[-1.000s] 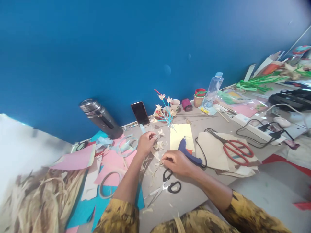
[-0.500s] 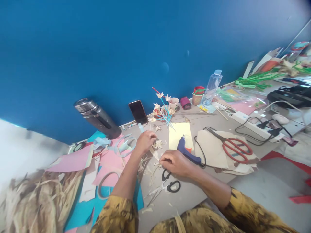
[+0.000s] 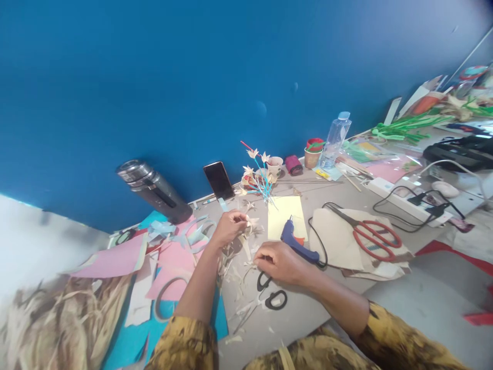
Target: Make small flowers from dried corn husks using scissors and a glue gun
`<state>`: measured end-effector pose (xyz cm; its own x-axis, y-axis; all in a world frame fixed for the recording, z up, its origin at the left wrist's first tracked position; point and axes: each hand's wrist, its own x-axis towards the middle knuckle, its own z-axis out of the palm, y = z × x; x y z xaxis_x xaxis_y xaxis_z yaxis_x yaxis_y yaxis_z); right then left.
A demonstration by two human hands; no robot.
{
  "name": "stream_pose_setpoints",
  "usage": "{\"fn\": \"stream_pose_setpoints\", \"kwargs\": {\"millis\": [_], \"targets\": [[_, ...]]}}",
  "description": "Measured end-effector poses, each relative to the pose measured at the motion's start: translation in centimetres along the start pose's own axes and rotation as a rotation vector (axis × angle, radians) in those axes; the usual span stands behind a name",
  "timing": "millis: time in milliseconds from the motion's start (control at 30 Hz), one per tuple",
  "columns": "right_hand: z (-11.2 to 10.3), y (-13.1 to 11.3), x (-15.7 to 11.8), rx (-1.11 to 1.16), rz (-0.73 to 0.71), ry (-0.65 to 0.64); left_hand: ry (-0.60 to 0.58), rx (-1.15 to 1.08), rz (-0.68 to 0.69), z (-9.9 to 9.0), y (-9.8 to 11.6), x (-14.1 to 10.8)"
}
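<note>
My left hand point(image 3: 230, 227) is pinched closed just above a dried husk flower point(image 3: 252, 224); what its fingertips hold is too small to make out. Lower and to the right, my right hand point(image 3: 279, 261) has thumb and fingers pressed together at the end of a pale husk strip point(image 3: 245, 245). That strip lies in the gap between both hands. Close below my right hand rest black-handled scissors point(image 3: 276, 299) among husk scraps. A blue glue gun point(image 3: 296, 240) lies beyond it, on a yellow sheet point(image 3: 276, 222). Husk flowers on blue stems point(image 3: 264, 185) stand farther back.
A dark thermos point(image 3: 156, 190) and a phone point(image 3: 219, 180) stand by the blue wall. Left are pink paper point(image 3: 111, 254), a tape roll point(image 3: 158, 303) and dried husks point(image 3: 65, 324). Right are red-handled scissors point(image 3: 377, 239), a power strip point(image 3: 408, 200) and a water bottle point(image 3: 336, 141).
My left hand has shifted slightly, and the husk strip, which stretched towards my right hand, hangs more upright. My right hand stays almost in place.
</note>
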<state>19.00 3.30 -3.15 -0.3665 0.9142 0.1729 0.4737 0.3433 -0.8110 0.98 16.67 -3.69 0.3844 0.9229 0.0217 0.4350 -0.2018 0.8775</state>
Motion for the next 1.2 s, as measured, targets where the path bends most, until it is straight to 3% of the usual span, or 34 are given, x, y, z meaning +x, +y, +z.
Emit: {"fn": "stream_pose_setpoints", "kwargs": {"millis": [267,567,867,1067,1200], "targets": [[0.3,0.3,0.1,-0.02,-0.001,-0.004,0.159,-0.119,-0.045,-0.4,-0.2,0.1],[0.3,0.0,0.0,-0.038,-0.003,-0.008,0.391,0.217,0.002,-0.1,-0.2,1.6],[0.2,0.0,0.0,-0.031,-0.001,-0.007,0.389,0.44,-0.079,1.0,-1.3,3.4],[0.5,0.1,0.0,-0.033,-0.009,-0.005,0.37,0.427,-0.16,1.2,-1.4,3.7],[1.0,0.5,0.0,-0.037,-0.032,0.023,0.416,0.368,-0.173,0.1,-0.6,3.2]]}}
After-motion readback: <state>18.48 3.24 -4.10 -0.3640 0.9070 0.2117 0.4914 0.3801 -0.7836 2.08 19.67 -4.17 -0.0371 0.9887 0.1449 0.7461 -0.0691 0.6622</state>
